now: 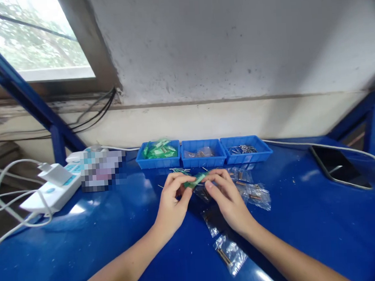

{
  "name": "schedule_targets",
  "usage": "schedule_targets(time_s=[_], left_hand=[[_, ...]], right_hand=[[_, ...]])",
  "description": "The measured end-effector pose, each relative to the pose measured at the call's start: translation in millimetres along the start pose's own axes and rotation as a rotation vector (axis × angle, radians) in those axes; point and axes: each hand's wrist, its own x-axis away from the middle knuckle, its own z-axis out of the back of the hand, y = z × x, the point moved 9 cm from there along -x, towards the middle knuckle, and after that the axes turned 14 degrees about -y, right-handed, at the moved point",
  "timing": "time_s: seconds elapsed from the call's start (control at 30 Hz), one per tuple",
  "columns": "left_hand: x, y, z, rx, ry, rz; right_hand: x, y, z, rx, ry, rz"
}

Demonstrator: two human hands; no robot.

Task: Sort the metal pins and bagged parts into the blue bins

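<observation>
Between my two hands, in front of the blue bins, is a small green plastic packet (195,180). My left hand (172,205) pinches its left end between thumb and fingers, and my right hand (229,199) has its fingers closed on the right end. Whether anything is inside the packet I cannot make out. Just beyond my fingertips lie a few thin metal pins (179,170). Clear plastic bags (259,196) with brass-coloured rods lie beside and beyond my right hand. Another clear bag (230,255) with brass-coloured rods lies nearer to me, below that hand.
Along the wall stand a bin of green packets (159,163), a bin of clear bags (204,162) and a bin of metal pins (252,157). A white power strip (48,198) with cables lies left. A phone (340,167) lies right on the blue table (307,235).
</observation>
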Motion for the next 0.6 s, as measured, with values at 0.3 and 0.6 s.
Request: schedule_targets(time_s=[0.3, 0.6], left_hand=[[-28.8, 51.2, 11.1, -0.336, 0.001, -0.272], [-9.6, -19.1, 18.7, 0.317, 0.081, 0.151]], right_hand=[[-54.5, -0.5, 4.7, -0.471, -0.002, -0.073], [-15.9, -35.8, -12.1, 0.191, 0.021, 0.488]])
